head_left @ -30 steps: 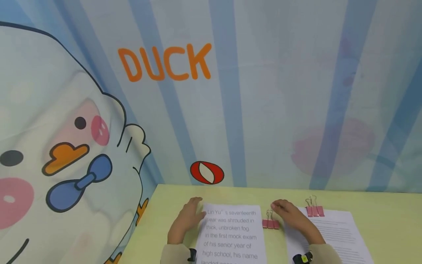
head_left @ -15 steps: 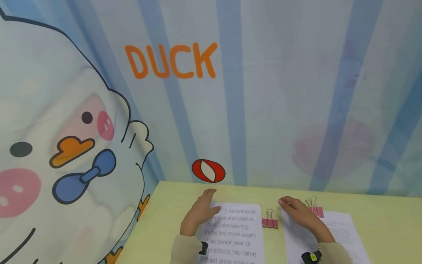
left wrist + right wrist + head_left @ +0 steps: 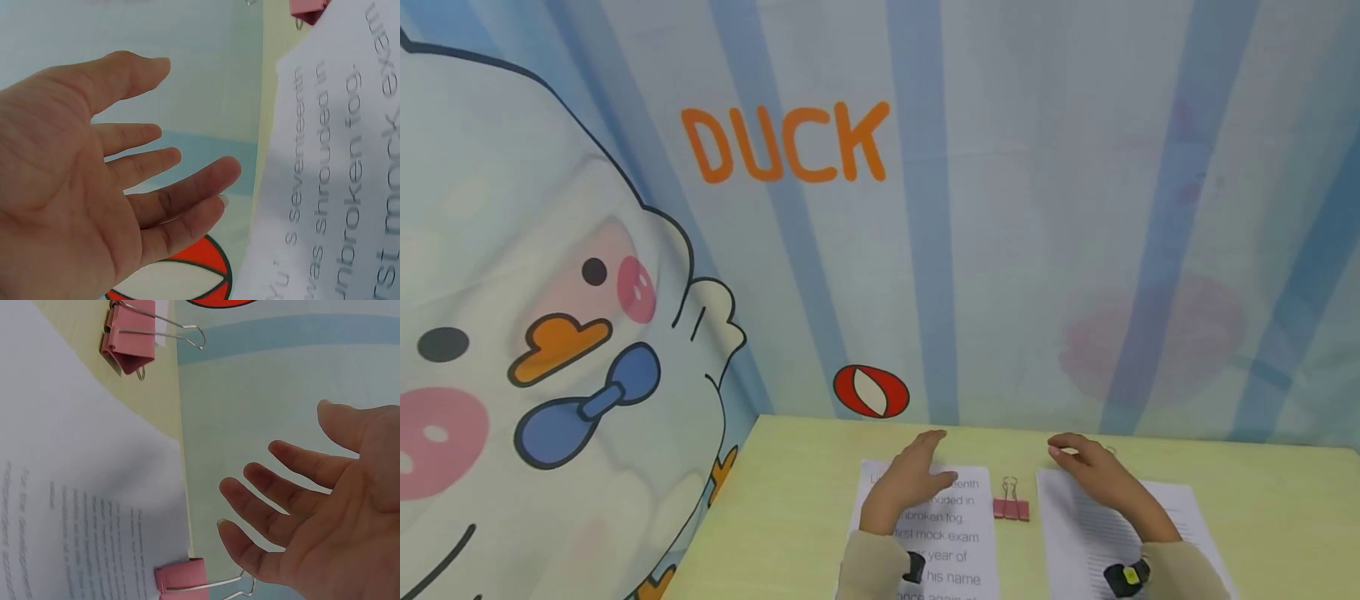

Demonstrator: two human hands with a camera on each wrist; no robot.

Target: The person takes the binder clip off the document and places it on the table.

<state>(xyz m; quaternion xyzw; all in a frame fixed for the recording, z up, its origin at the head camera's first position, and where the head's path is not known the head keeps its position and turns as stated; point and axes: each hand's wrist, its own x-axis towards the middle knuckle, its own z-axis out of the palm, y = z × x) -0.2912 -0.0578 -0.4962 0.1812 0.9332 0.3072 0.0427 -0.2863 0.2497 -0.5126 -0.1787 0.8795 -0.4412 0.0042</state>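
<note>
My left hand (image 3: 910, 482) hovers over a sheet of large printed text (image 3: 962, 550), fingers relaxed and apart, holding nothing. In the left wrist view, its palm and spread fingers show beside that sheet (image 3: 337, 144). My right hand (image 3: 1105, 479) is over the top of a small-print sheet (image 3: 1078, 542), also holding nothing. Between the two sheets lies a pink binder clip (image 3: 1011, 509) with wire handles raised. A second pink binder clip (image 3: 182, 579) sits at the small-print sheet's top edge; in the head view my right hand hides most of it.
Everything lies on a pale yellow table (image 3: 1285, 517). Behind it hangs a blue striped curtain (image 3: 1022, 250) with the word DUCK. A large cartoon duck print (image 3: 625, 517) covers the cloth on the left.
My left hand has moved right, from beside the large-print sheet to above it. My right hand has shifted right, away from the middle clip, now covering most of the other clip.
</note>
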